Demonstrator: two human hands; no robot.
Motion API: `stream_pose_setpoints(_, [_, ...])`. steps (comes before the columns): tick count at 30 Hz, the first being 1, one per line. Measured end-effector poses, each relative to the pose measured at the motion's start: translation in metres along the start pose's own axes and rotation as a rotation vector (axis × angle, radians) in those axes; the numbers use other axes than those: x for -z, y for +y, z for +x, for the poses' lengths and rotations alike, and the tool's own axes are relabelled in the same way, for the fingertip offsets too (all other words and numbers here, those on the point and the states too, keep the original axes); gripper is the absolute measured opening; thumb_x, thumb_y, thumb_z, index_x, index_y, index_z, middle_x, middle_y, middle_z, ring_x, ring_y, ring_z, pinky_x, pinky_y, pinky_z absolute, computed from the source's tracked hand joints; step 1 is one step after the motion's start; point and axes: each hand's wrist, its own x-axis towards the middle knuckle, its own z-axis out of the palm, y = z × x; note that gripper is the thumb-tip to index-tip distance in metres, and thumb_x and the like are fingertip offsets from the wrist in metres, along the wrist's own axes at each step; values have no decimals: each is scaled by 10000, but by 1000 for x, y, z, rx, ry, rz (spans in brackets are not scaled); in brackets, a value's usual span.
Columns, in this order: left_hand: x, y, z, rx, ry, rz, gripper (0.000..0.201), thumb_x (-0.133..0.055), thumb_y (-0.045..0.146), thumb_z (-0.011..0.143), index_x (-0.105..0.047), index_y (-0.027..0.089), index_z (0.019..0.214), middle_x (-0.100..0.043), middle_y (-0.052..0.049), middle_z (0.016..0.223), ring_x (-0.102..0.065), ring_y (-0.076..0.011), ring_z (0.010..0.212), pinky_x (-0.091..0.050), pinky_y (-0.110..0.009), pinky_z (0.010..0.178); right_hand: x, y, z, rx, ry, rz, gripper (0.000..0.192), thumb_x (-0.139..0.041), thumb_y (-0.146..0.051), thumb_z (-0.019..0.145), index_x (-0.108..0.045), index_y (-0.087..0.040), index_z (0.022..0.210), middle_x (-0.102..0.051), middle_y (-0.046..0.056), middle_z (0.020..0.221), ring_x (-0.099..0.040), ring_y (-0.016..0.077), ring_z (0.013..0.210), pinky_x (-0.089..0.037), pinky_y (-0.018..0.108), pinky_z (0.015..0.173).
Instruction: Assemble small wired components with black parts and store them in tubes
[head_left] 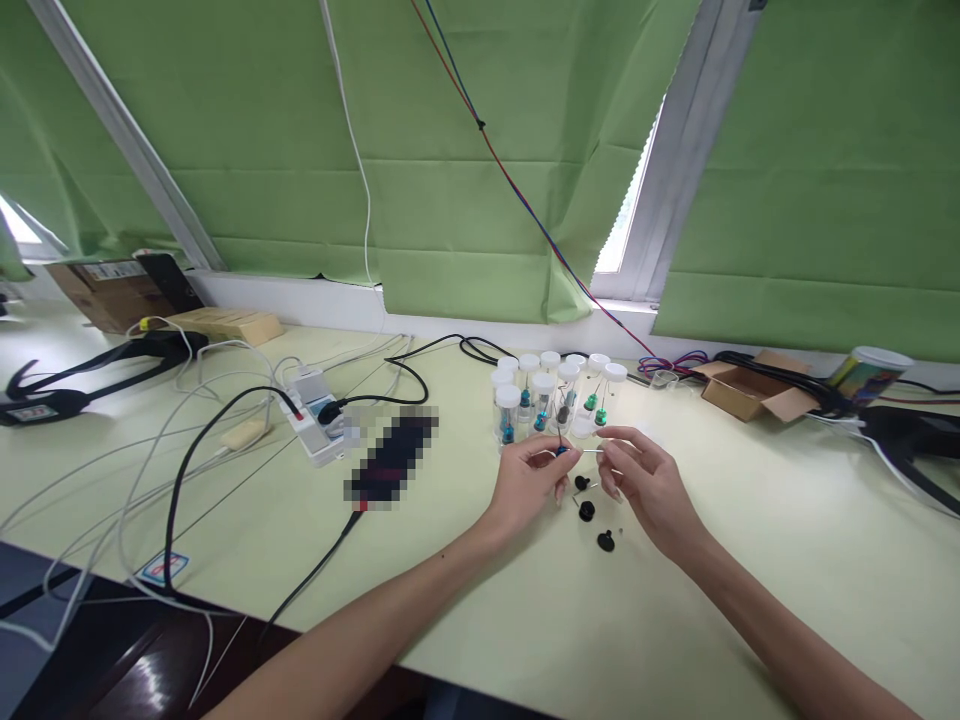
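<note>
My left hand (531, 475) pinches a small blue-tipped part (561, 451) between thumb and fingers. My right hand (646, 485) holds the other end of a thin metal pin (592, 450) that reaches toward that part. Both hands meet just in front of a cluster of clear vials with white caps (551, 395), which hold blue and green pieces. Three small black knobs (586, 510) lie on the pale table (750, 560) below my hands.
A white power strip (315, 418) with black and white cables sits left, beside a blurred dark device (390, 462). An open cardboard box (746, 390) and a printed cup (870, 375) stand at the right. Cardboard boxes (124, 290) and a black tool (90, 375) lie far left. Green blinds hang behind.
</note>
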Motion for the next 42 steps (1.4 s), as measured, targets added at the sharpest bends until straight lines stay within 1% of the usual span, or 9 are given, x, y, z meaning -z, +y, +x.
stream_pose_setpoints(5, [0, 0, 1, 17, -5, -12, 285, -695, 414, 774, -666, 135, 731, -520, 19, 565, -435, -83, 461, -363, -248, 508, -1, -1, 0, 73, 15, -40, 235, -709, -395, 810, -647, -201, 928, -565, -11, 690, -459, 105, 521, -379, 277, 494])
stream_pose_setpoints(8, [0, -3, 1, 12, -13, -1, 294, -680, 429, 786, -664, 136, 754, -510, 24, 540, -432, -87, 456, -370, -251, 510, -2, 0, 0, 80, 20, -43, 217, -710, -390, 811, -652, -196, 889, -555, -10, 686, -455, 105, 517, -377, 279, 489])
stream_pose_setpoints(14, [0, -4, 1, 5, -3, 14, 310, -694, 455, 768, -668, 147, 774, -523, 24, 557, -443, -86, 447, -370, -248, 493, 0, 3, 0, 87, 17, -70, 200, -685, -397, 833, -647, -201, 844, -573, 9, 718, -459, 120, 539, -369, 278, 491])
stream_pose_setpoints(17, [0, -5, 0, 0, 10, 22, 324, -699, 467, 760, -673, 146, 801, -517, 26, 540, -450, -91, 446, -374, -247, 482, 1, 4, 0, 85, 17, -95, 224, -679, -415, 835, -641, -195, 811, -565, 10, 694, -442, 121, 525, -372, 284, 494])
stream_pose_setpoints(20, [0, -5, 0, -9, 19, 22, 327, -708, 462, 751, -676, 143, 814, -531, 20, 566, -458, -91, 455, -382, -245, 476, 0, 4, 0, 79, 18, -101, 235, -675, -419, 837, -635, -194, 783, -558, 0, 665, -436, 114, 511, -367, 279, 488])
stream_pose_setpoints(28, [0, -3, 0, -8, 19, 18, 313, -718, 435, 748, -676, 138, 837, -540, 17, 573, -461, -88, 449, -406, -250, 490, -1, 2, -1, 78, 39, -140, 260, -658, -431, 851, -619, -192, 754, -565, -3, 658, -435, 102, 495, -376, 271, 477])
stream_pose_setpoints(34, [0, -7, 0, -24, -6, 12, 315, -706, 425, 763, -686, 151, 918, -546, 23, 595, -485, -97, 479, -450, -255, 514, -1, 4, 0, 102, 66, -166, 274, -641, -443, 860, -610, -192, 756, -569, 3, 680, -440, 103, 495, -381, 273, 470])
stream_pose_setpoints(38, [0, -10, 1, -32, -6, 16, 292, -699, 411, 774, -689, 154, 913, -555, 17, 619, -490, -97, 487, -456, -254, 513, -2, 2, 0, 113, 66, -183, 266, -634, -435, 868, -608, -196, 755, -565, 0, 683, -438, 104, 495, -377, 275, 471])
stream_pose_setpoints(42, [1, -10, 1, -37, 1, 36, 268, -691, 391, 787, -687, 151, 905, -546, 21, 599, -487, -95, 486, -457, -249, 513, -2, 1, -1, 125, 62, -201, 264, -630, -417, 877, -598, -195, 738, -553, -7, 661, -434, 104, 495, -379, 276, 481])
